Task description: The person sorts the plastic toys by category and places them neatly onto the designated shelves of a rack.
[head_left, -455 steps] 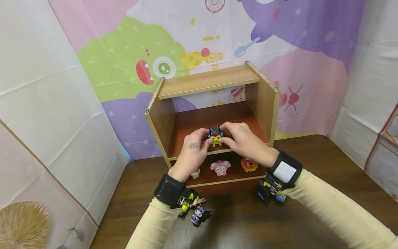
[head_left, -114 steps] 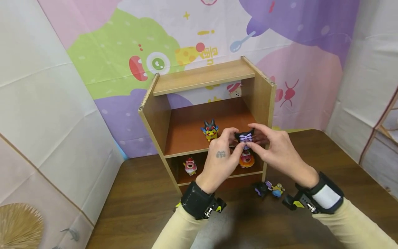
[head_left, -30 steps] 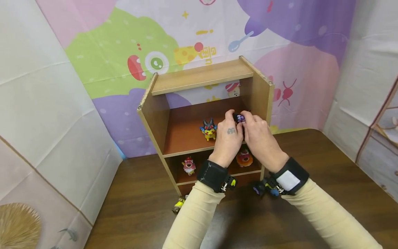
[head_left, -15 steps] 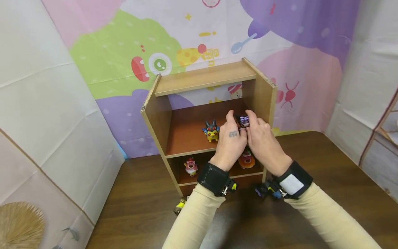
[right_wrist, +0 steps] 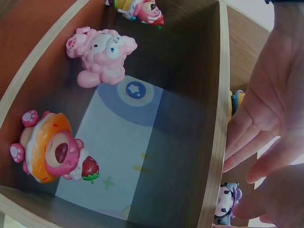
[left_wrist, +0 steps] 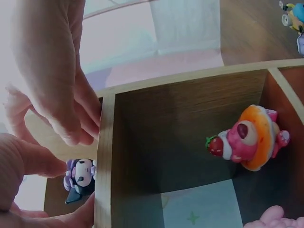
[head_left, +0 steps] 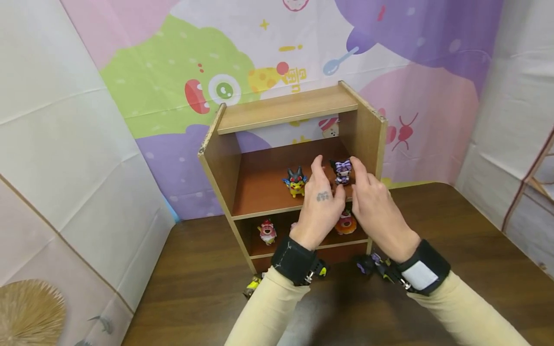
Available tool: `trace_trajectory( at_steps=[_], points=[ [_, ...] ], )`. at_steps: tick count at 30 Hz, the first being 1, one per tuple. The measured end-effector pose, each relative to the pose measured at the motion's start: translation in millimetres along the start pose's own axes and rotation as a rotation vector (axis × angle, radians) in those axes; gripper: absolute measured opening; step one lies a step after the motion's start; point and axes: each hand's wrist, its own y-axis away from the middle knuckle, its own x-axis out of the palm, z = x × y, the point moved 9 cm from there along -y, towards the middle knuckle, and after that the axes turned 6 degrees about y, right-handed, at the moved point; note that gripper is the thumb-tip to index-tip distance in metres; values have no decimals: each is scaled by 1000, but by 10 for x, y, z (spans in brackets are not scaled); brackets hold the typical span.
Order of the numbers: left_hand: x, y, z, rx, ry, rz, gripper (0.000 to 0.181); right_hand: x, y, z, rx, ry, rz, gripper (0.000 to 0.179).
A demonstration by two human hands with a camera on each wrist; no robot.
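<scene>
A small figurine with a black hood and purple bow (head_left: 342, 172) stands upright on the right of the upper shelf (head_left: 259, 192). My left hand (head_left: 319, 206) is left of it, with straightened fingers and a gap between. To its right, my right hand (head_left: 378, 211) has its index fingertip very near; contact cannot be told. The left wrist view shows the figurine's face (left_wrist: 83, 172) between spread fingers; in the right wrist view the figurine (right_wrist: 226, 202) is beside a thumb. A yellow figurine with a black horned hood (head_left: 296, 182) stands left of my left hand.
The lower shelf holds a pink bear figurine with a red hat (head_left: 267, 232), a pink fluffy figurine (right_wrist: 107, 54) and a bear in an orange ring (head_left: 346, 223). On the table are a yellow-brown figurine (head_left: 253, 286) by the left forearm and dark purple ones (head_left: 367, 264) at right.
Earlier the yellow figurine was held, then stood on the shelf. The purple-bow figurine was gripped in front of the cabinet and moved onto the shelf; now both hands have loosened and parted from it.
</scene>
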Motion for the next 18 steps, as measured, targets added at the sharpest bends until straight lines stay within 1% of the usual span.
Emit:
trace_trajectory(
  at_steps=[6,9,12,14,18],
  points=[
    [23,147,-44,62,0,13,72,-55,107,-17,-8,-47,-32,54],
    [4,237,-66,99,40,3,70,-67,168,-11,-43,-75,-39,53],
    [-28,320,-87,138,76,-17,64,-76,238,-10,-82,-103,-46,55],
    [-37,362,-98,168,93,-26,59,-93,290,-18,-104,-101,-66,54],
    [-17,436,-96,214,75,-30,47,-146,396,-30,-158,-82,-129,46]
  ],
)
